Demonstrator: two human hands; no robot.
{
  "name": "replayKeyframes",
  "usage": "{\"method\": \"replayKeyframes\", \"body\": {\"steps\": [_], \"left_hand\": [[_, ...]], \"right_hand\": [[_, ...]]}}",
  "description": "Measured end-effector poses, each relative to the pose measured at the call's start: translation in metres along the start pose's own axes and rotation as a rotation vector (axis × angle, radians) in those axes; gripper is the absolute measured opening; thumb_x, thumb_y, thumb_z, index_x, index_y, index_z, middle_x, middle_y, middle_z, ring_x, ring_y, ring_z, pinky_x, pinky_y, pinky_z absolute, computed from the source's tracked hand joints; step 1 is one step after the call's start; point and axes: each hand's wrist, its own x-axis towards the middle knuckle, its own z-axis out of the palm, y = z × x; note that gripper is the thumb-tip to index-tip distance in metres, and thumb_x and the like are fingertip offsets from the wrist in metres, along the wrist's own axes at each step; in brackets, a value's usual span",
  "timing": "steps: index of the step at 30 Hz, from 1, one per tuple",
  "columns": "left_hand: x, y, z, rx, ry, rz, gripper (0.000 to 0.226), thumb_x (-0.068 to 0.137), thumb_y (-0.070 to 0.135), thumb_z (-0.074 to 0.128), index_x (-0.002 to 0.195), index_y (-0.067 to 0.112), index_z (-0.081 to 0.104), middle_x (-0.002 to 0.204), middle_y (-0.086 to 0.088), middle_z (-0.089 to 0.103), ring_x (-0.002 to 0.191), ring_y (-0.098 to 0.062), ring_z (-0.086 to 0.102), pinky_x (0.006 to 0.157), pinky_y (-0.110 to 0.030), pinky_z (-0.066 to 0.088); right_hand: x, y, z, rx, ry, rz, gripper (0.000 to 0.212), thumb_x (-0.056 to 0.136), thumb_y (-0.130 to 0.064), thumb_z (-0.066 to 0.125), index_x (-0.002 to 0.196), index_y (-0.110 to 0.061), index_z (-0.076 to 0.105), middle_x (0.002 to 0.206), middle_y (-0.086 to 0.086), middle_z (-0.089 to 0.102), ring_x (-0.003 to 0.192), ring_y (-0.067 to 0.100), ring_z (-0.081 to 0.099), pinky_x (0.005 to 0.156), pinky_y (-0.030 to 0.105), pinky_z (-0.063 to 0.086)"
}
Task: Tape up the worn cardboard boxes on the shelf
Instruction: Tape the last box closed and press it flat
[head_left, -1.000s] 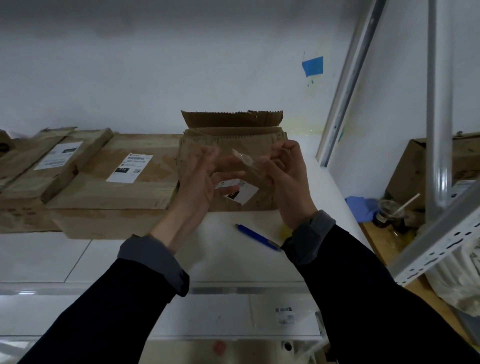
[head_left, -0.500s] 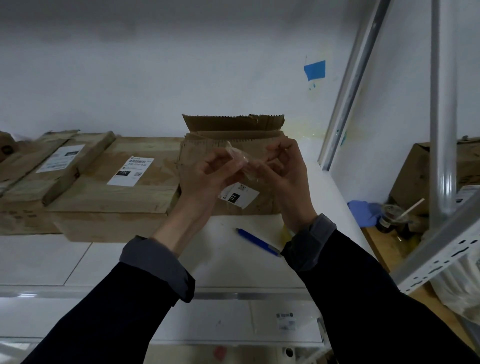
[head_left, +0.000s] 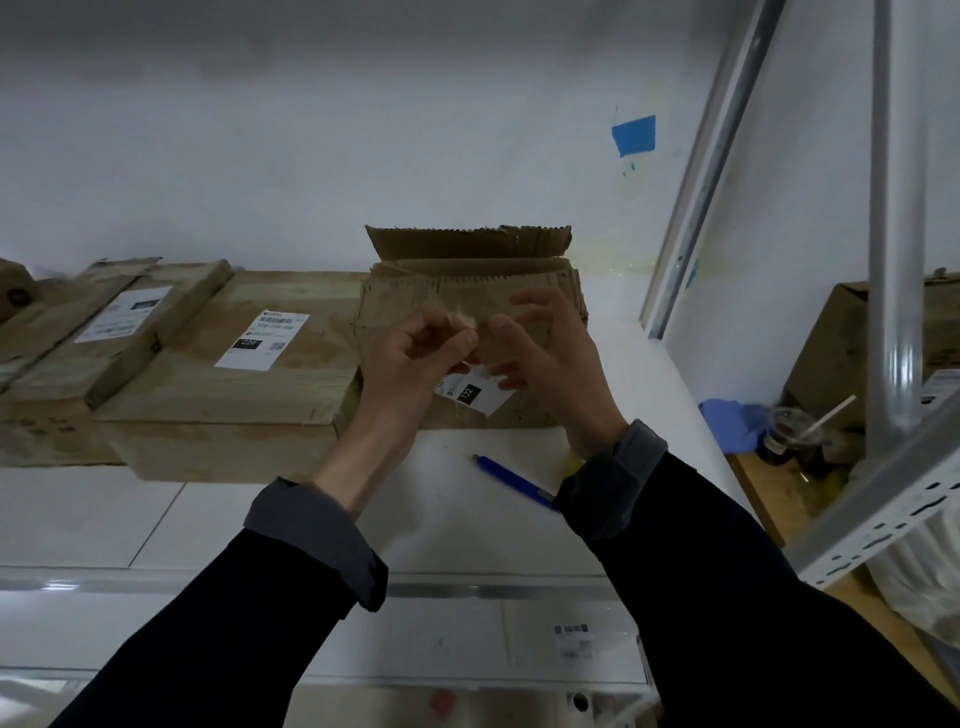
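- Two bare hands work close together in the single head view, raised in front of a worn brown cardboard box with a torn, upright back flap (head_left: 470, 291), which stands on the white shelf (head_left: 156, 519) toward its right end.
- The left hand (head_left: 415, 358) has its fingers (head_left: 460, 340) curled, thumb and forefinger pinching a small scrap of clear tape (head_left: 464, 321); likely it holds it up so the sticky side stays off the cardboard.
- The right hand (head_left: 545, 348) hangs just beside it, fingers spread and loosely bent; whether they touch the tape I cannot tell.
- A white shipping label marked 122 (head_left: 475, 395) shows below the hands on the box front.
- Left of it, touching, lies a flat wide brown carton with a white label marked 220 (head_left: 234, 374), and further left more flat brown cartons (head_left: 78, 332), one resting slanted on another.
- A blue pen (head_left: 511, 480) lies on the shelf in front of the torn box, near the right sleeve.
- Beyond the grey metal upright (head_left: 893, 208) stand a plastic cup with a straw (head_left: 792, 434) and a blue cloth (head_left: 732, 423).
- No strip seems laid on the torn box so far; judging by this, the taping is at an early stage.
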Motion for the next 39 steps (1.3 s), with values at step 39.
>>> {"method": "replayKeyframes", "body": {"steps": [39], "left_hand": [[0.052, 0.068, -0.034, 0.899, -0.662, 0.221, 0.006, 0.079, 0.024, 0.084, 0.084, 0.021, 0.082, 0.081, 0.011, 0.077, 0.081, -0.006, 0.071, 0.084, -0.040, 0.057]], "right_hand": [[0.007, -0.004, -0.002, -0.516, -0.197, -0.370, 0.011, 0.081, -0.019, 0.079, 0.089, -0.018, 0.072, 0.093, -0.002, 0.056, 0.084, 0.014, 0.058, 0.074, 0.024, 0.052]]}}
